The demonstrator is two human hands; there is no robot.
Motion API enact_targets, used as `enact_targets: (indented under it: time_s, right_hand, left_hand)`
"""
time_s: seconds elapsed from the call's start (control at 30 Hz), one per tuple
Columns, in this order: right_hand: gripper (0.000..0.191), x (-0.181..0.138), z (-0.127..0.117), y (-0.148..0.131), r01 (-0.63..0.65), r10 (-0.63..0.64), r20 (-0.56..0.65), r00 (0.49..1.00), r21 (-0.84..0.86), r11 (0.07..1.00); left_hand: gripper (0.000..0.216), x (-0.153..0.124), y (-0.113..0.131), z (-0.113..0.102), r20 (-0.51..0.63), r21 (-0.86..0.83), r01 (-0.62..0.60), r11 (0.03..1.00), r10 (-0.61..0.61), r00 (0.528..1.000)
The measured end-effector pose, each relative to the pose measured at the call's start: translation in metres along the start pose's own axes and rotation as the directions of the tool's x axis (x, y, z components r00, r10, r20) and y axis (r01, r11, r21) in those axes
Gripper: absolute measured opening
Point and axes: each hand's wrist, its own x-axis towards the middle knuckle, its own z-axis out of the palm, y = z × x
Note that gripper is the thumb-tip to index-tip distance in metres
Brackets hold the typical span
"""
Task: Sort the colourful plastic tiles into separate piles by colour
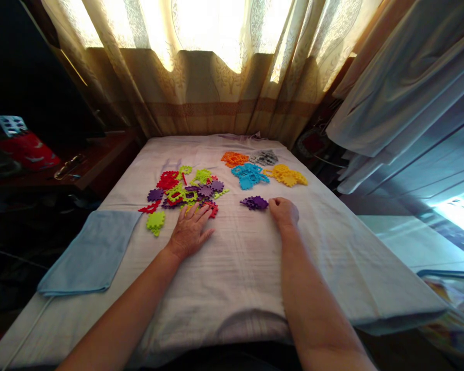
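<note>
My left hand (189, 231) lies with its fingers spread at the near edge of a mixed heap of flat, toothed plastic pieces. In that heap are red pieces (167, 180), lime green pieces (201, 176) and purple pieces (206, 190), some of them overlapping. A lime green piece (155, 220) rests left of my fingers. My right hand (284, 211) is closed, its knuckles beside a small purple pile (255, 202); whatever its fingers may hold is hidden. Farther back are separate piles: orange (234, 158), grey (264, 157), blue (249, 175) and yellow (287, 175).
A pale cloth (239, 268) covers the table. On its left side lies a folded light blue towel (95, 252), with a white cord (29, 330) running below it. Curtains (216, 93) hang behind the far edge. To the left stands a dark wooden cabinet (100, 159) with a red item (31, 150).
</note>
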Motion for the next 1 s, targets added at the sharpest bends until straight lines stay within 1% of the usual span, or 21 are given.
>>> enact_targets:
  time_s: [0.13,0.23,0.33,0.43,0.57,0.63,0.7,0.83,0.9,1.0]
  right_hand:
    - [0.034,-0.004,0.001,-0.007,0.046,-0.038,-0.106,0.994,0.075,0.996]
    - [0.034,-0.01,0.004,-0.017,0.128,-0.111,-0.132,0.985,0.125,0.984]
    - [0.033,-0.021,0.009,-0.029,0.259,-0.248,-0.094,0.964,0.146,0.955]
    - [0.028,-0.035,0.016,-0.044,0.379,-0.38,-0.024,0.925,0.143,0.914]
    - [0.022,-0.056,0.025,-0.061,0.518,-0.536,0.08,0.84,0.17,0.838]
    - [0.022,-0.064,0.028,-0.068,0.568,-0.591,0.097,0.801,0.191,0.801]
    - [0.025,-0.071,0.032,-0.075,0.605,-0.629,0.085,0.773,0.197,0.771]
    - [0.038,-0.08,0.042,-0.093,0.67,-0.689,0.076,0.721,0.174,0.721]
    - [0.038,-0.083,0.047,-0.102,0.677,-0.692,0.094,0.716,0.152,0.72]
    - [0.035,-0.085,0.052,-0.113,0.659,-0.669,0.117,0.734,0.114,0.743]
  left_hand:
    - [0.048,0.005,0.002,0.002,0.002,-0.011,0.006,1.0,-0.006,1.0]
    - [0.042,0.002,0.002,-0.001,-0.016,-0.005,0.012,1.0,-0.012,1.0]
    - [0.036,-0.004,0.001,-0.005,-0.042,-0.013,0.022,1.0,-0.023,0.999]
    - [0.031,-0.01,-0.003,-0.007,-0.071,-0.024,0.053,0.998,-0.054,0.996]
    - [0.026,-0.016,-0.014,-0.01,-0.1,-0.05,0.124,0.991,-0.129,0.987]
    - [0.029,-0.017,-0.021,-0.011,-0.113,-0.09,0.161,0.983,-0.171,0.979]
    - [0.031,-0.018,-0.029,-0.011,-0.125,-0.136,0.181,0.974,-0.198,0.972]
    - [0.03,-0.018,-0.038,-0.01,-0.139,-0.198,0.174,0.965,-0.203,0.969]
    - [0.029,-0.018,-0.04,-0.009,-0.148,-0.216,0.171,0.961,-0.205,0.967]
    - [0.028,-0.018,-0.04,-0.007,-0.156,-0.234,0.172,0.957,-0.211,0.965]
